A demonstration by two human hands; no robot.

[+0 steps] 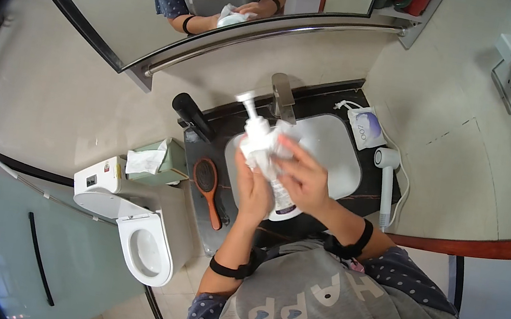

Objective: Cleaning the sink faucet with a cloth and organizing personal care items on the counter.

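Note:
A white pump bottle [284, 204] is held at a tilt above the sink, its pump head toward the faucet. My left hand [253, 192] is closed round the bottle's side. Against the bottle, just below the pump, my right hand [305, 178] presses a crumpled white tissue [263, 153], with the fingers bent over it. The tissue and fingers hide much of the bottle's upper body, and some of this area is smeared by motion. The mirror [330, 0] also reflects both hands with the white tissue and bottle.
Beneath is a white sink [339, 165] in a dark counter, with a faucet [283, 91] behind. A hairbrush [206, 178] and black cylinder [189, 111] stand left; a white pouch [366, 128] and corded hair dryer [386, 184] lie right. Left are a tissue box [170, 164] and toilet [148, 252].

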